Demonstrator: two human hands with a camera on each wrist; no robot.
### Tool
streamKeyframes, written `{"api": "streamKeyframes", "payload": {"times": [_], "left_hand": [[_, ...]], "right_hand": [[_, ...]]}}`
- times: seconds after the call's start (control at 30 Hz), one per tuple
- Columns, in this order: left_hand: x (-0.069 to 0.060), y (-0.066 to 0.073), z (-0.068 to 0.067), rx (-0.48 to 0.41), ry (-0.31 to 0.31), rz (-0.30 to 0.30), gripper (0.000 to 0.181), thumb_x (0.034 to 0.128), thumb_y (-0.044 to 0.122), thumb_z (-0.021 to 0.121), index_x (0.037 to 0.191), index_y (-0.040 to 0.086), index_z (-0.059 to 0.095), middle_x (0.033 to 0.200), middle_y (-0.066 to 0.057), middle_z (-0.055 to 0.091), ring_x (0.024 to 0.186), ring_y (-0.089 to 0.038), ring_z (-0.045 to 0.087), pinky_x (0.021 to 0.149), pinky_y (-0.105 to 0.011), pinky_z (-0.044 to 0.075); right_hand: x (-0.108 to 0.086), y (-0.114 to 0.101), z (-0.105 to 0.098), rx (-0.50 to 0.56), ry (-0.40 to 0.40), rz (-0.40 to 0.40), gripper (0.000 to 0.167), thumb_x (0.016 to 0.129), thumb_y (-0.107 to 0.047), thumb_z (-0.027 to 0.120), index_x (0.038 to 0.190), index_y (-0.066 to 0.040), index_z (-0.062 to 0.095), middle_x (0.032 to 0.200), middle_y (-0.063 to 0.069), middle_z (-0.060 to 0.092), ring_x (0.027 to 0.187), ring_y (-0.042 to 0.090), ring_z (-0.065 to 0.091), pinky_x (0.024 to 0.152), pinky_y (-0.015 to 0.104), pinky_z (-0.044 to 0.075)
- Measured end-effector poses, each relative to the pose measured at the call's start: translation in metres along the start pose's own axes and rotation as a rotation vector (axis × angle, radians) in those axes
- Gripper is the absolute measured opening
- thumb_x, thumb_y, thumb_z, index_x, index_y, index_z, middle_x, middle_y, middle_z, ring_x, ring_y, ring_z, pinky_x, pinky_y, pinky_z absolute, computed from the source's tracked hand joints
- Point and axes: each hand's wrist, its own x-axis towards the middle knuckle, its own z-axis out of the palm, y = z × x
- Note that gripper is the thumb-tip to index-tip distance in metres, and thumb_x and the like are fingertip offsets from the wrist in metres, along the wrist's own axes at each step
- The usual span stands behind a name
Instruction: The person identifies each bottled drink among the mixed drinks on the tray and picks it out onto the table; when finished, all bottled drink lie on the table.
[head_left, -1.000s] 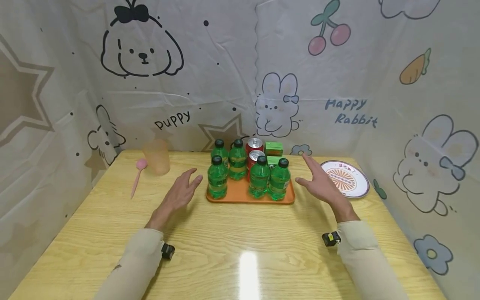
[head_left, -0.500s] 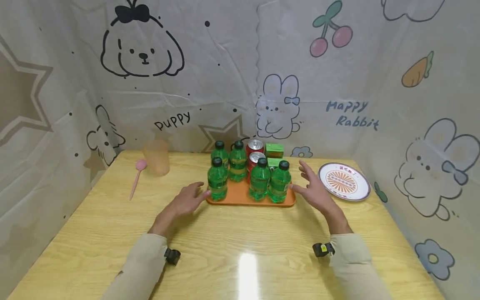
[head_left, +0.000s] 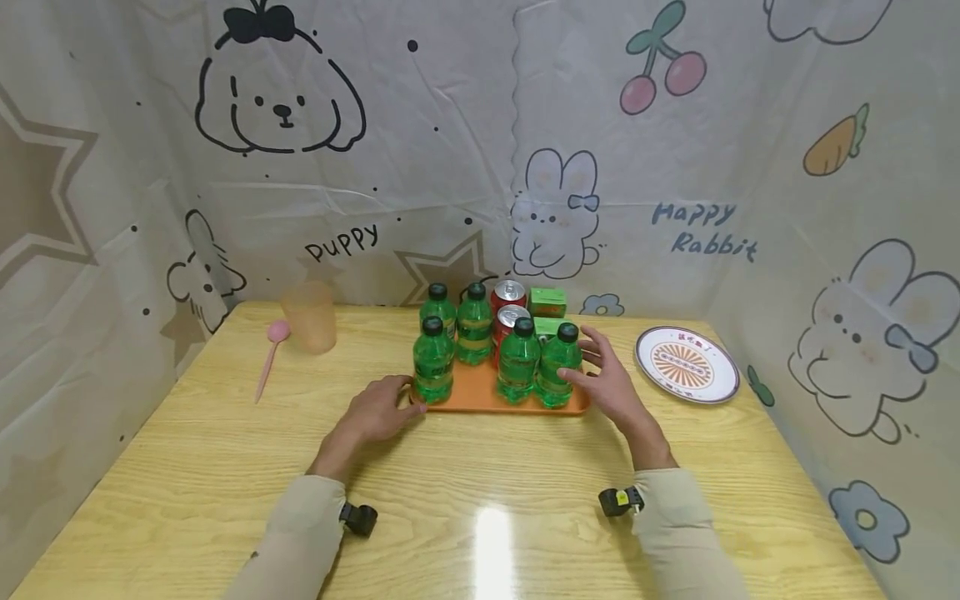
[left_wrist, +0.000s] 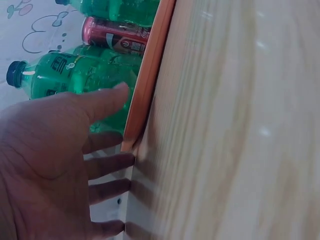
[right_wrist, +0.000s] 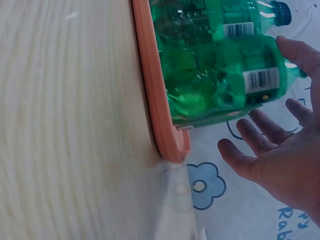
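An orange tray on the table carries several green bottles with black caps, two red soda cans and two small green boxes. My left hand is at the tray's front left corner, beside a green bottle. In the left wrist view its fingers are extended, with the thumb close to the rim; contact is hard to tell. At the tray's right side, my right hand has its fingers spread beside the rightmost green bottle. In the right wrist view those fingers stay apart from the tray's rim. Neither hand holds anything.
A white plate with an orange pattern lies to the right of the tray. Towards the left back stand a translucent orange cup and a pink spoon. A printed cloth hangs behind and along both sides of the table.
Both hands have moved inward to the tray's two sides, the left to its front left corner, the right up to the rightmost bottle. Tray and bottles look unmoved.
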Motion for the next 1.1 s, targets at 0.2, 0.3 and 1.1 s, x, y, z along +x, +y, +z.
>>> {"api": "streamKeyframes", "payload": {"times": [0.2, 0.3, 1.1], "left_hand": [[-0.002, 0.003, 0.004, 0.001, 0.035, -0.028, 0.059, 0.0924, 0.04, 0.062, 0.14, 0.009, 0.049, 0.138, -0.015, 0.054, 0.128, -0.039, 0.048, 0.1, -0.058, 0.041], [-0.003, 0.004, 0.007, 0.011, 0.049, -0.042, 0.057, 0.0924, 0.04, 0.063, 0.139, 0.01, 0.05, 0.135, -0.014, 0.056, 0.125, -0.037, 0.05, 0.098, -0.056, 0.043], [-0.002, 0.0, 0.011, 0.051, 0.121, -0.064, 0.057, 0.0932, 0.044, 0.058, 0.141, 0.013, 0.05, 0.139, -0.014, 0.054, 0.126, -0.038, 0.05, 0.097, -0.057, 0.044]], "right_hand": [[0.002, 0.003, 0.012, 0.032, 0.04, 0.025, 0.08, 0.087, -0.028, 0.072, 0.152, -0.023, 0.026, 0.145, 0.017, 0.04, 0.138, 0.037, 0.037, 0.113, 0.053, 0.033], [0.002, 0.006, 0.017, 0.032, 0.049, 0.038, 0.079, 0.087, -0.027, 0.073, 0.152, -0.021, 0.027, 0.145, 0.017, 0.04, 0.136, 0.036, 0.037, 0.114, 0.052, 0.033], [0.001, 0.006, 0.023, -0.074, 0.163, -0.048, 0.076, 0.084, -0.03, 0.076, 0.148, -0.021, 0.037, 0.141, 0.014, 0.049, 0.126, 0.038, 0.051, 0.103, 0.052, 0.045]]}}
